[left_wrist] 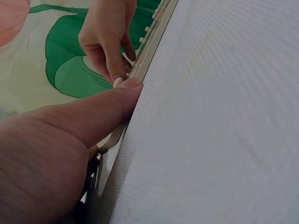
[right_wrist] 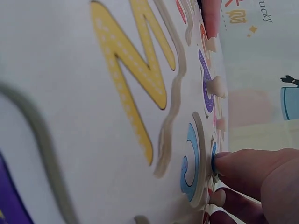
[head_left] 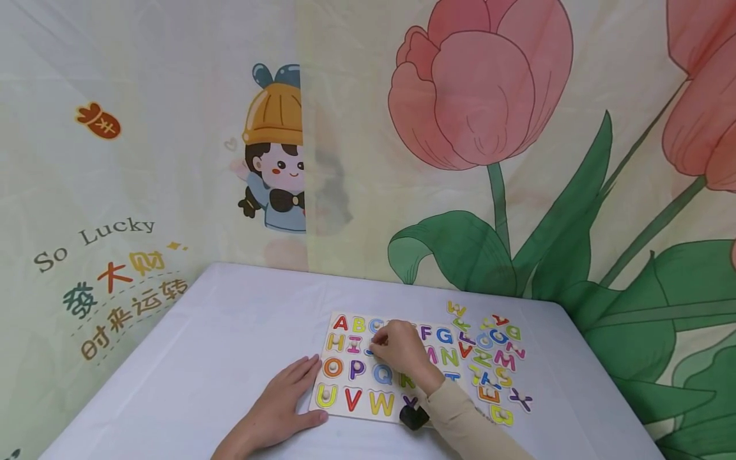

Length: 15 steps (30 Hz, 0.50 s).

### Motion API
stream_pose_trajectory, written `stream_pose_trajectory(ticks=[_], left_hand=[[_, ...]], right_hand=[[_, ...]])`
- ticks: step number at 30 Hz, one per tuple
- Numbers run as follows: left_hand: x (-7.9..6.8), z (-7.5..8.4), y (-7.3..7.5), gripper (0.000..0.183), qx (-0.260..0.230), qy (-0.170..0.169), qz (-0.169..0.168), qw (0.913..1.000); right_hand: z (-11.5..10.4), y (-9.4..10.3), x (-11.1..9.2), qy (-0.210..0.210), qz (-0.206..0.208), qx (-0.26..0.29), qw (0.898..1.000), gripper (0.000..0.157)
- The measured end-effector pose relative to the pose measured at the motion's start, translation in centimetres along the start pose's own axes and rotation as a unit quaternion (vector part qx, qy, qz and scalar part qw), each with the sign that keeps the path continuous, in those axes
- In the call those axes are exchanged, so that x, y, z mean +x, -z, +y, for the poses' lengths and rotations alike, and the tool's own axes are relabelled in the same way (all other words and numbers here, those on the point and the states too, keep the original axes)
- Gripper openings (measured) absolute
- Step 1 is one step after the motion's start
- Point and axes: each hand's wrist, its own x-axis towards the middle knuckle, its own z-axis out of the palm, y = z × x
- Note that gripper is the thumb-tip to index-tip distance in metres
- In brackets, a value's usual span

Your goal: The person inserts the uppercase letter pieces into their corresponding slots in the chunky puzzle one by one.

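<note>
Fingers of the right hand (head_left: pixel 401 348) are curled, and the blue letter piece (right_wrist: pixel 214 151) seems to be pinched by them at the second row of the alphabet board (head_left: pixel 340 404). It should prove light, stiff and slightly slippery, best taken by a peg like the wooden knob (right_wrist: pixel 217 87) on the purple P (right_wrist: pixel 202 63). The board's left edge is touched by the left hand (head_left: pixel 278 399), its fingers extended. Loose letters (head_left: pixel 505 361) are scattered rightward on the table (head_left: pixel 190 370).
</note>
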Motion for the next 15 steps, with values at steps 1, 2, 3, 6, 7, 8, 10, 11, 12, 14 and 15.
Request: stream_pose_trajectory(ticks=[1,2,3,6,7,8,10,11,12,14,15], left_hand=[[0.01,0.02,0.0,0.102,0.0,0.0,0.0,1.0],[0.03,0.01,-0.01,0.102,0.001,0.001,-0.001,1.0],[0.06,0.02,-0.03,0.102,0.001,0.004,-0.002,1.0],[0.16,0.02,-0.07,0.102,-0.001,0.011,-0.005,0.9999],[0.18,0.01,-0.08,0.102,-0.001,0.013,-0.006,0.9999],[0.21,-0.01,-0.1,0.102,-0.002,0.014,-0.006,0.9999],[0.25,-0.05,-0.14,0.102,-0.001,0.014,-0.005,0.9999],[0.27,-0.07,-0.17,0.102,0.0,0.013,-0.005,0.9999],[0.28,-0.08,-0.18,0.102,0.0,0.013,-0.005,0.9999],[0.31,-0.09,-0.19,0.102,0.002,0.013,-0.005,0.9999],[0.31,-0.09,-0.18,0.102,0.003,0.013,-0.005,0.9999]], right_hand=[[0.02,-0.04,-0.02,-0.002,0.002,0.001,1.0,0.009],[0.05,-0.08,-0.05,-0.002,0.003,0.002,1.0,0.009],[0.07,-0.12,-0.07,-0.004,0.004,0.003,1.0,0.009],[0.14,-0.22,-0.03,-0.008,0.005,0.006,1.0,0.008],[0.16,-0.24,-0.01,-0.008,0.005,0.007,1.0,0.008],[0.16,-0.27,0.03,-0.01,0.005,0.008,1.0,0.008],[0.19,-0.31,0.1,-0.013,0.006,0.01,1.0,0.008],[0.19,-0.32,0.14,-0.015,0.007,0.011,1.0,0.008],[0.22,-0.36,0.16,-0.017,0.007,0.012,1.0,0.008],[0.24,-0.42,0.23,-0.021,0.006,0.013,1.0,0.008],[0.27,-0.46,0.24,-0.02,0.006,0.014,1.0,0.008]])
